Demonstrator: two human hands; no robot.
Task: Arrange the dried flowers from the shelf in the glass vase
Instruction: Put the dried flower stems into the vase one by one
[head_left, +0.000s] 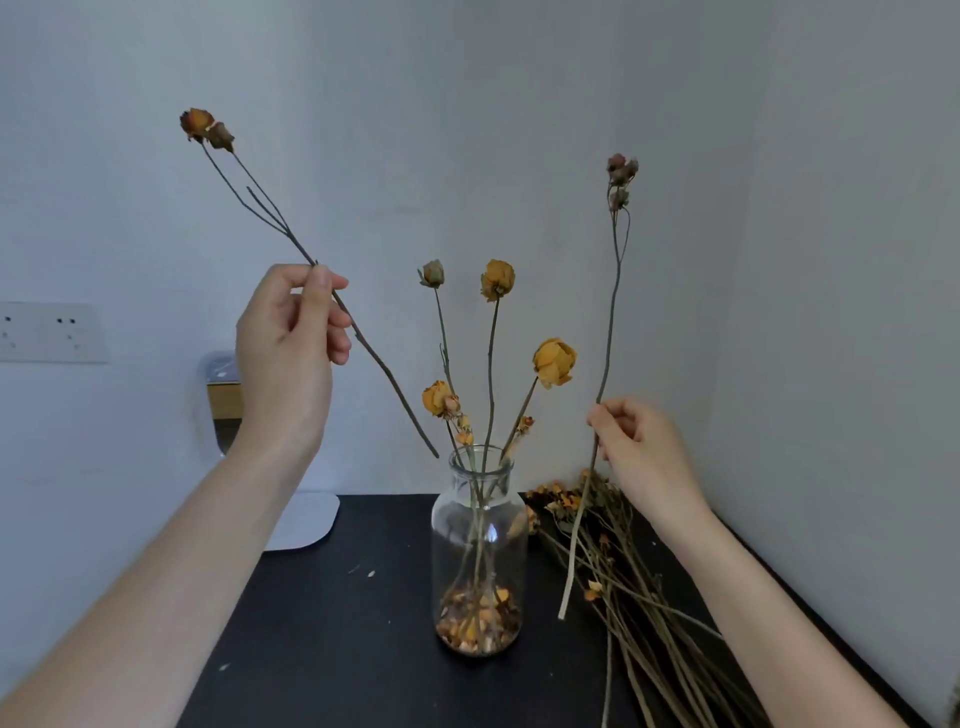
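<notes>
Both stems are held high, clear of the blooms in the vase — ready, I'd guess, to drop in. The left hand fingers pinch the left stem, its foot tilted near the rim. The right hand pinches the right stem upright — over the pile on the counter.

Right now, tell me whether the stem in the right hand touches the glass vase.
Apart. The head view shows dark tabletop between the glass vase and the stem held by the right hand.
</notes>
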